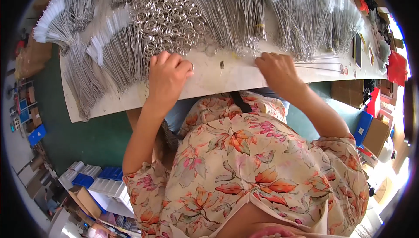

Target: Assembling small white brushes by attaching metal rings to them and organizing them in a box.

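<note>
My left hand (169,75) is at the near edge of a heap of shiny metal split rings (168,15). Its fingers are curled in, and a small glint shows at the fingertips, too small to name. Farther right, my right hand (278,70) hovers low over the white table, fingertips drawn together beside the looped wire ends of thin brushes (231,19). What it pinches, if anything, I cannot make out. More wire brushes with white bristle heads (122,48) lie bundled left of my left hand.
Further brush bundles (301,19) fill the table's far right side. A few loose wires (321,65) and a small red clip (344,70) lie right of my right hand. The white tabletop (205,78) has a curved near edge. Blue and white bins (109,185) stand on the floor, lower left.
</note>
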A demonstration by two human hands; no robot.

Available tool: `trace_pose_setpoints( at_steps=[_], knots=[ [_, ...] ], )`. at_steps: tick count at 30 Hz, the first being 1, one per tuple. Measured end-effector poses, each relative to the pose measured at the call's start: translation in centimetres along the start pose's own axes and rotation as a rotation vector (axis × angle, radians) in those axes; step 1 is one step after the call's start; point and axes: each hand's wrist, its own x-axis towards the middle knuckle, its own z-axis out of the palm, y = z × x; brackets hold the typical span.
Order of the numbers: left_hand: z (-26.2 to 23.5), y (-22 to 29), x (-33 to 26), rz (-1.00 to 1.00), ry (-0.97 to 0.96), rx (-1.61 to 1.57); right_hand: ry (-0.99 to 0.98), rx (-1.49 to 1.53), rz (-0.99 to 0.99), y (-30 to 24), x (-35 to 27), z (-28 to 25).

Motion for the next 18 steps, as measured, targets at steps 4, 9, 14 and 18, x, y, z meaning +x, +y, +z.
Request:
trace_pose_setpoints(
  at_steps=[4, 9, 14, 18],
  knots=[
    [-0.2, 1.0, 1.0, 0.002, 0.08, -0.008, 0.122, 0.702, 0.051, -1.8, 2.9, -1.0],
    [-2.5, 3.4, 2.2, -0.316, 0.236, -1.832, 0.179, 1.523, 0.161, -3.5, 5.3, -6.7],
    [-2.5, 5.1, 2.9, -0.396, 0.438, -1.612, 0.227, 1.53, -0.043, -4.3, 5.7, -7.3],
    [-3.6, 5.4, 3.2, -0.413, 0.42, -1.791, 0.568, 1.255, -0.212, -5.4, 5.7, -6.3]
  ],
)
